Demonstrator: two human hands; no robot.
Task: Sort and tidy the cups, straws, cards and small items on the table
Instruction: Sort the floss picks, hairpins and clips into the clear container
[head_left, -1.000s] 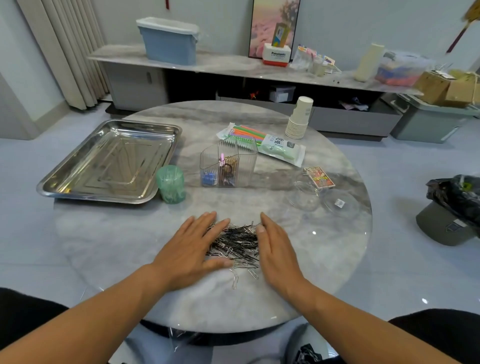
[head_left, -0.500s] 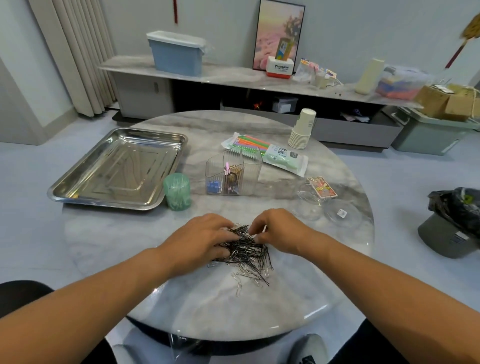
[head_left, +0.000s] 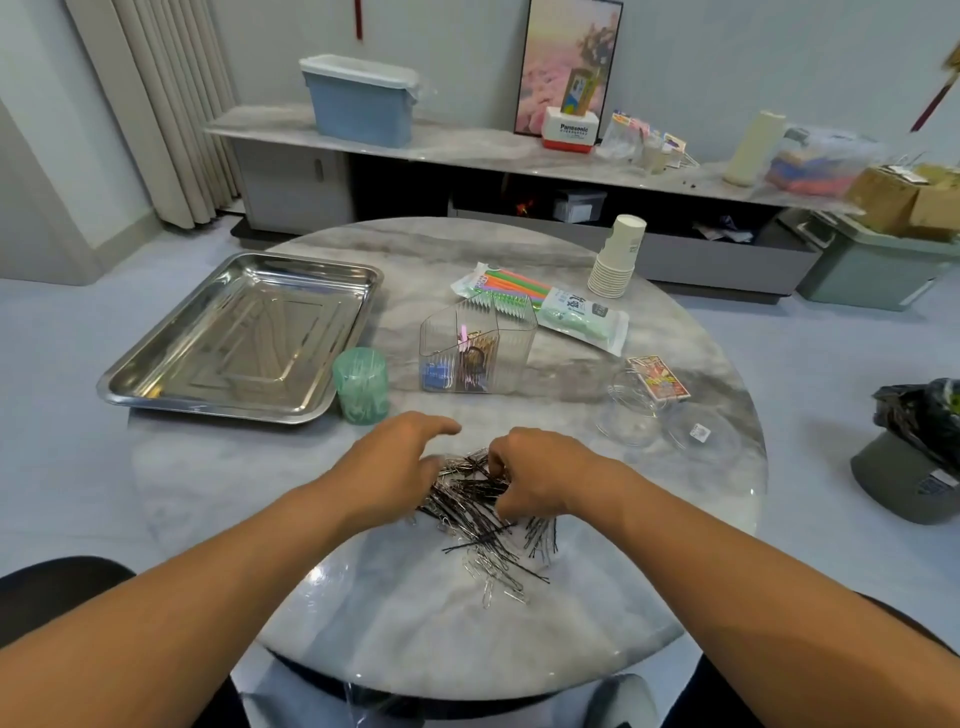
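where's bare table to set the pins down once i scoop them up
Bare marble lies near the rim below the steel tray, left of the left hand, and at the far edge beyond the straw packet. It's crowded around the clear organizer and pin pile.

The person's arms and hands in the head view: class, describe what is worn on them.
Both arms are bare up to the frame edge, with no sleeves visible. The left hand and right hand wear no gloves; no watch, bracelet or ring shows.
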